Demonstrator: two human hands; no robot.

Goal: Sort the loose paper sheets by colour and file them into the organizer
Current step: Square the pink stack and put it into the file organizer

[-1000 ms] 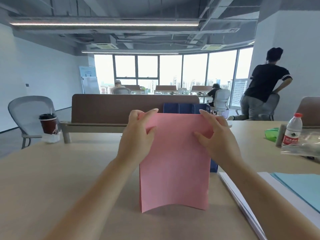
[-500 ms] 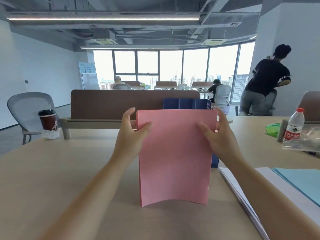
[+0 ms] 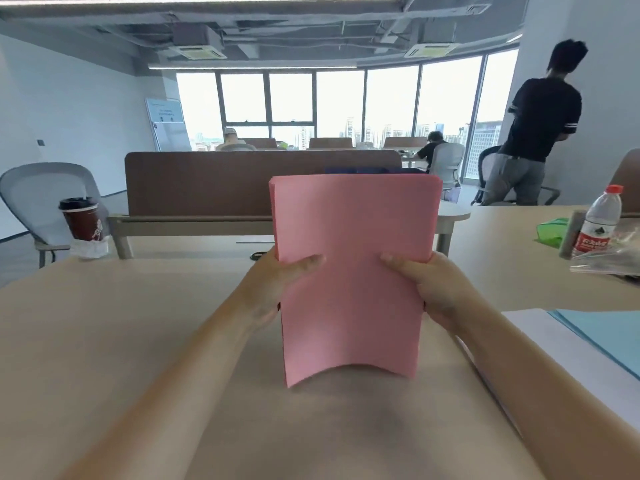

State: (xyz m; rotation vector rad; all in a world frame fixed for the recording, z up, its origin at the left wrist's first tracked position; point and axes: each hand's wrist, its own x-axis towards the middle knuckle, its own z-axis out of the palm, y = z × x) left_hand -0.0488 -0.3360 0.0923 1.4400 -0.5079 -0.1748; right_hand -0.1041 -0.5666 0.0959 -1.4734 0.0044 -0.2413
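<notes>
Your left hand [image 3: 273,289] & right hand [image 3: 433,289] each pinch a side edge of the pink sheets [image 3: 353,237], thumbs in front, stack standing up over the table [image 3: 138,341], right in front of the blue organizer [image 3: 374,170]. Paper's light & floppy (bottom bows), so mid-side holds look best, I think. Long side runs up-down, flat face toward you.

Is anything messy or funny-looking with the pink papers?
A little. The pink sheets, gripped at the sides by the left hand and right hand, bow so the bottom edge arches up, and the top left corner shows edges slightly stepped, not squared. Nothing looks spilled or torn.
</notes>
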